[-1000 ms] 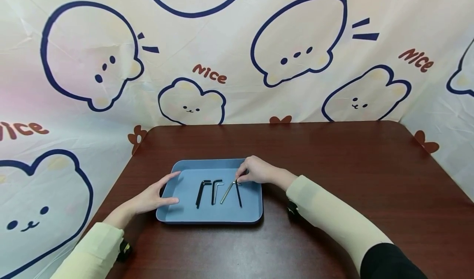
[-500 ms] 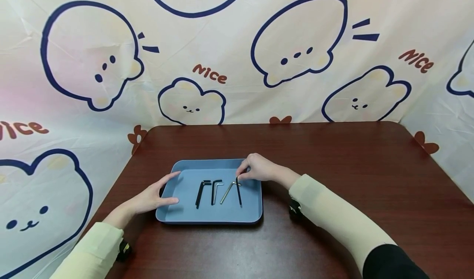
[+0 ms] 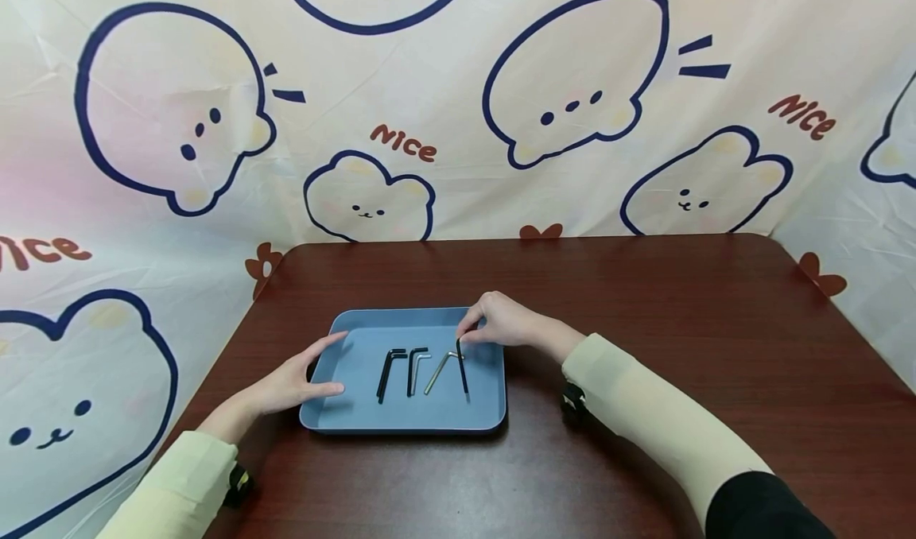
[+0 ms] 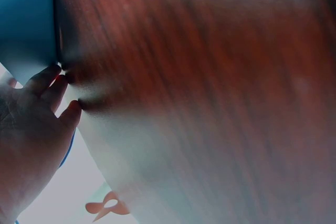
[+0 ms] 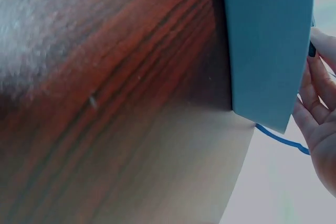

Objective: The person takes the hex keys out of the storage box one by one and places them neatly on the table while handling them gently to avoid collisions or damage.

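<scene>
On the table lies a shallow blue tray (image 3: 451,416) with several L-shaped hex keys in it. My right hand (image 3: 503,321) pinches the short end of a black hex key (image 3: 462,368) between thumb and fingertips; its long arm slants down over the tray's right part. Left of it lies a gold-toned hex key (image 3: 438,375), then a silver hex key (image 3: 418,374) beside a black hex key (image 3: 411,374). Farther left are thicker black hex keys (image 3: 385,378) lying close together. My left hand (image 3: 285,383) rests at the tray's left end, thumb and index finger spread across its rim.
The dark brown wooden table (image 3: 644,324) extends on all sides of the tray. A cream printed cloth (image 3: 472,189) with cartoon outlines hangs behind and beside the table.
My right hand has risen slightly and drawn a little right, raising the black hex key, whose long arm now stands steeper. The left hand and the other hex keys stay put.
</scene>
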Tool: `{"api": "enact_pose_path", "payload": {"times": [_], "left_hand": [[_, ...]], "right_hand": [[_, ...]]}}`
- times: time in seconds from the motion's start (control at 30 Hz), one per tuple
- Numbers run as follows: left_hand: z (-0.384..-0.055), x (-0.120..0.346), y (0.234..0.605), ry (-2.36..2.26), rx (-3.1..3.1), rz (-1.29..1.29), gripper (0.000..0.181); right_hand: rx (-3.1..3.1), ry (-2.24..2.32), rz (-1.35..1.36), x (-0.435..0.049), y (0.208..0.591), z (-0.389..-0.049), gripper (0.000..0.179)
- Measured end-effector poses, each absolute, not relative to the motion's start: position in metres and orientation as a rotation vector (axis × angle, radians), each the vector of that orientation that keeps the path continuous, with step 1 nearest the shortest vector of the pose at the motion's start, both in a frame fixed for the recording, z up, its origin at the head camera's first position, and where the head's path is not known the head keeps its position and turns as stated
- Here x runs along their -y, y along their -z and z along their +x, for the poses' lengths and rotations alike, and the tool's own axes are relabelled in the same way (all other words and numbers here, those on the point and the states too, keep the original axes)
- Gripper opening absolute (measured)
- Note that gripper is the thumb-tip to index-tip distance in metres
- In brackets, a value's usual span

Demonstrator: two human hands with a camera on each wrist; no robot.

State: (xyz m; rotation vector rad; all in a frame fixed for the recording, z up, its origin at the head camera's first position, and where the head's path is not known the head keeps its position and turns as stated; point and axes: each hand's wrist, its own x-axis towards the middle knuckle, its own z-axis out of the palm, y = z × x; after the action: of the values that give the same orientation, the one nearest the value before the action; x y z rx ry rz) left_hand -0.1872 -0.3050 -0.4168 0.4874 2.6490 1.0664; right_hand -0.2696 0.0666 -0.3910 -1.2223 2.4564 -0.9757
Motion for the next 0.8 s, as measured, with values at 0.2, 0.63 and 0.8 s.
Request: {"api": "enact_pose_path", "payload": {"times": [0.2,0.63,0.8], "left_hand": [[-0.187,0.305,0.417,-1.072,-2.649,0.485,0.084],[-0.187,0.303,0.415,-1.07,-2.643,0.472,0.085],[-0.187,0.304,0.416,-1.068,-2.648,0.481,0.085]], "right_hand": [[-2.48,0.955,-1.245,-0.073,0.382,-0.271,0.015],[-2.495,0.991,-1.195,-0.096,0.365,-0.28,0.015],[-2.52,0.99,-1.142,-0.106,0.36,-0.282,0.016]]}}
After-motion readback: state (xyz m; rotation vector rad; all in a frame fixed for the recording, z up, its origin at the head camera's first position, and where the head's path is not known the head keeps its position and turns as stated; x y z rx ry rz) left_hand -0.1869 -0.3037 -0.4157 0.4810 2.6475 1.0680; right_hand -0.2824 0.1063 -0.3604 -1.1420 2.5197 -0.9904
